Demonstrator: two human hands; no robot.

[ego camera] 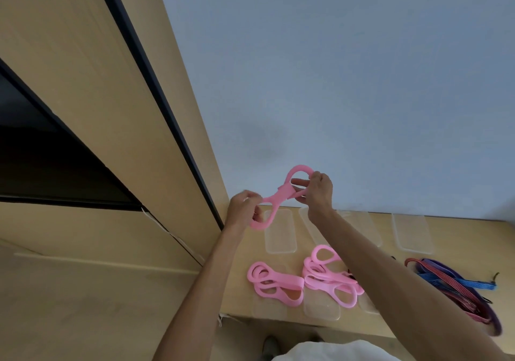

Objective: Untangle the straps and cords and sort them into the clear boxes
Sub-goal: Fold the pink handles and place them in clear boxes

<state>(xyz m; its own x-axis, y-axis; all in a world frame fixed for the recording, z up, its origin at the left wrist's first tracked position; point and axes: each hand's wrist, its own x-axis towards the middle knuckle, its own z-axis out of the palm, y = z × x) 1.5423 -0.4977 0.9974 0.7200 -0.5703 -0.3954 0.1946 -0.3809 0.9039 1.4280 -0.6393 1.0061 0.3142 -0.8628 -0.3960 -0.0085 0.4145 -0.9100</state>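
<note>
Pink strap held in air above worktop, long axis slanting from lower left up to upper right, knot mid-length. Left hand pinches lower loop; right hand grips upper loop. More pink straps lie mid-worktop, cords near right edge, boxes along far edge.

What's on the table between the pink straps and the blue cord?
In the head view, only the right arm crosses between the pink straps and the blue cord, hiding that stretch of table.
</note>
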